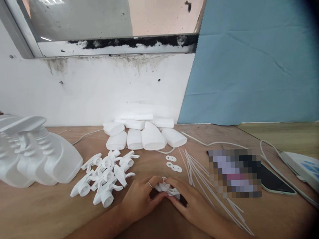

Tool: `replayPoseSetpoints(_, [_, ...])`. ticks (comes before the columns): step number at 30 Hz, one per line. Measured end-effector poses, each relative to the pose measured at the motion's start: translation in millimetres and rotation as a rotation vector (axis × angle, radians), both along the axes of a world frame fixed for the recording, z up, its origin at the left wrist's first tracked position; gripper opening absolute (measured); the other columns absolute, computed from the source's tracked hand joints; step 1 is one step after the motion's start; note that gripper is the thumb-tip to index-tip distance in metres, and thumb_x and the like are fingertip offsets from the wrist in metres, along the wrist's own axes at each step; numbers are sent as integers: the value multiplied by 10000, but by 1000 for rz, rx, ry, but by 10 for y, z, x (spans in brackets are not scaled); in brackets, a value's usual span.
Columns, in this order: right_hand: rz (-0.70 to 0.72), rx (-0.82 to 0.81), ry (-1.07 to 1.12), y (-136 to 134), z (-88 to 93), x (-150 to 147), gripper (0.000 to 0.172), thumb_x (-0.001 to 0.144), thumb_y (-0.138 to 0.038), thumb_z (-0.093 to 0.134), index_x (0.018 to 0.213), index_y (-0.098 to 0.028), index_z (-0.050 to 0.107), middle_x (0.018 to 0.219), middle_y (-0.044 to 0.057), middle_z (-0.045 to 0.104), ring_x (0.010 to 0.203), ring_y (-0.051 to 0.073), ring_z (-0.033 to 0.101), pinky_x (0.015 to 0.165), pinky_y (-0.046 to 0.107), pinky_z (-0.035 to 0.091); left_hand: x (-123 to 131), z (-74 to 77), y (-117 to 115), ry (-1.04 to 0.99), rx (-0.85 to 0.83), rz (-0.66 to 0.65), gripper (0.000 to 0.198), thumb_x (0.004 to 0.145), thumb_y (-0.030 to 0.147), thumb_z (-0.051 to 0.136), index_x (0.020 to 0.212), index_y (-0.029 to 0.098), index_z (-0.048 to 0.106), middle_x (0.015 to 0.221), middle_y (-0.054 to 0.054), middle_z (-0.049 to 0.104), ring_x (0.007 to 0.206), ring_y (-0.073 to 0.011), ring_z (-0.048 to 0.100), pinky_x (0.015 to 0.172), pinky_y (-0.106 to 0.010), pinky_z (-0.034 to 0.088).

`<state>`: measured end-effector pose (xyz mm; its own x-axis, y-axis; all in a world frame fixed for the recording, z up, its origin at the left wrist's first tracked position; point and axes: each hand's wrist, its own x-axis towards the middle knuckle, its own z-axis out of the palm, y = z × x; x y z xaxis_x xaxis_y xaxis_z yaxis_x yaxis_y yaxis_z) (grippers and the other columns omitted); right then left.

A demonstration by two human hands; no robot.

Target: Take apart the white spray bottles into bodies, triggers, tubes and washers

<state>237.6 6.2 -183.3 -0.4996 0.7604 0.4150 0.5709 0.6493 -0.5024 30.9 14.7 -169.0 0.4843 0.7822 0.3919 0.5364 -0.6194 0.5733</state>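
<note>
My left hand [140, 197], with a ring on one finger, and my right hand [190, 202] meet near the table's front. Between them they pinch a small white plastic part [172, 191]; the fingers cover much of it. To the left lies a pile of white spray trigger heads [106, 175]. Just beyond my hands are several flat white rings [174, 167]. Thin white tubes [200, 170] lie loose to the right of my right hand.
Large white bottles [58, 158] stand at the left. White plastic pieces [152, 135] are stacked by the wall. At the right are a phone [276, 181], a white cable [215, 143], a white box [307, 166] and a blurred-out object. A blue cloth [251, 60] hangs behind.
</note>
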Motion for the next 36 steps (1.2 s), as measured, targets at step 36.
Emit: replayPoseSetpoints(36, [72,38,-61,-3,106,26,344,911,-207,495,1247,-277,479,1192,66,574,1111,212,525,940,355,450,15,37,-29,79,36,-20,125,888,307,543,972,216,559,936,-15,641,823,-146,589,707,-233,437])
